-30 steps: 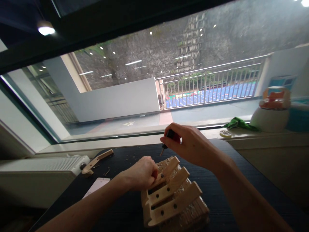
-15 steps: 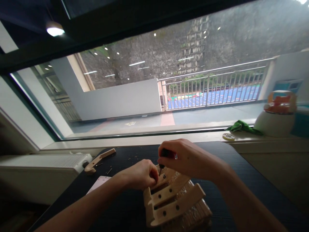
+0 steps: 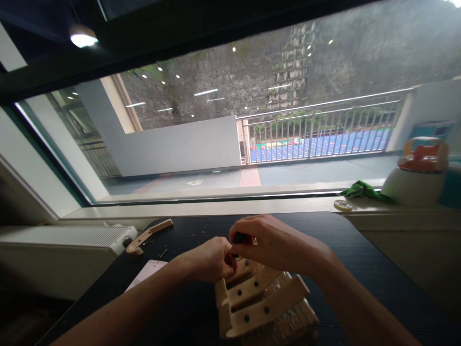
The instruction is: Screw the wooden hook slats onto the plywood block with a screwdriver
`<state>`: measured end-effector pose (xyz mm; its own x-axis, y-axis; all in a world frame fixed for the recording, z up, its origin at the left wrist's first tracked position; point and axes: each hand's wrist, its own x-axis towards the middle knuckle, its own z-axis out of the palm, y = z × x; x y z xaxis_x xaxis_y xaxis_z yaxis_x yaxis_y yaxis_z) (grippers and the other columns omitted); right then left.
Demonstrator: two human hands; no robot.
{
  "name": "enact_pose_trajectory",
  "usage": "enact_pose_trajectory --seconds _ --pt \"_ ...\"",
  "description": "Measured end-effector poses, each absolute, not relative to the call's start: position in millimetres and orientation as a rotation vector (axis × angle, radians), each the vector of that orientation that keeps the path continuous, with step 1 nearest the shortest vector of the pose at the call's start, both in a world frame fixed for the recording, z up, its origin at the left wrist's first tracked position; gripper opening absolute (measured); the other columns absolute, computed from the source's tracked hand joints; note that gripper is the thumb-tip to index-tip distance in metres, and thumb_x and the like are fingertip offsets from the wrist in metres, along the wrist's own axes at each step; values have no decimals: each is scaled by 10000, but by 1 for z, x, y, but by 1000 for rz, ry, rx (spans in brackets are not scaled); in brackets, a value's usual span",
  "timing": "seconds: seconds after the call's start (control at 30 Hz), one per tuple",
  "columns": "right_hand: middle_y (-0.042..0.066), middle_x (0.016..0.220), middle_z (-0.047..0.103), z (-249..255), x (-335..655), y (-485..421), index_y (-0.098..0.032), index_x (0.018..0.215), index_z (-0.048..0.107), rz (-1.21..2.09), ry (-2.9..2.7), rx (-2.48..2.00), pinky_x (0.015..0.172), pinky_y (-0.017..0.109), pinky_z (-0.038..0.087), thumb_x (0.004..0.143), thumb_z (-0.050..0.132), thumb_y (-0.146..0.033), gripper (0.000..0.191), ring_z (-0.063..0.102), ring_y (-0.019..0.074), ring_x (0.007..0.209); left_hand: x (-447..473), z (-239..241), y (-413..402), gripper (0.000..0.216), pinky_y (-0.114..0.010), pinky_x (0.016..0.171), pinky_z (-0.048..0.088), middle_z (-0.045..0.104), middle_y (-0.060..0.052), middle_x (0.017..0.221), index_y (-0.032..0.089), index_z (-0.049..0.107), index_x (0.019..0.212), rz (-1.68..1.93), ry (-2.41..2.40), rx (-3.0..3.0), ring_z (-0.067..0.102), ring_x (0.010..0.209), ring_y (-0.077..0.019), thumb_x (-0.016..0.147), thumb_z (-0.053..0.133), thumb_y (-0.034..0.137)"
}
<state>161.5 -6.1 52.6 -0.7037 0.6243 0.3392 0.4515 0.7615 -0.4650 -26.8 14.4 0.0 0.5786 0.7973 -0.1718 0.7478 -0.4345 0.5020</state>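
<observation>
My right hand is closed around the dark handle of a screwdriver, which points down at the far end of a wooden assembly. My left hand is closed, its fingertips pinched against the farthest wooden piece just below the tool; the screwdriver's tip is hidden there. Nearer to me lie two similar curved wooden pieces, a middle one and a front one, each with dark screw heads or holes. Beneath them is a bundle of wood in clear plastic wrap.
A loose hooked wooden piece lies at the table's back left, with small screws and a pale card nearby. A white radiator stands left. On the windowsill are a green cloth, a round yellow-rimmed item and a white container.
My right hand has shifted slightly left and its grip has turned a little, with the screwdriver shaft now hidden. My left hand stays at the wooden piece. The view has moved slightly.
</observation>
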Motion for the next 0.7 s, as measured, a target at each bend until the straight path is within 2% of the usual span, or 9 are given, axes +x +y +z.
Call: enact_pose_trajectory --seconds 0.47,0.7 --pt "18 712 615 51 156 -9 -162 842 623 520 -2520 -911 530 220 286 846 470 -308 211 483 96 610 -27 -1 13 144 -204 573 421 657 -4 663 142 670 672 149 1257 2301 568 611 -140 629 533 154" --pt "19 711 611 51 155 -9 -156 816 593 473 -2536 -897 522 214 276 863 448 -310 217 479 87 598 -30 15 12 168 -207 591 424 658 9 733 149 667 771 58 1217 2184 588 675 -160 660 548 192"
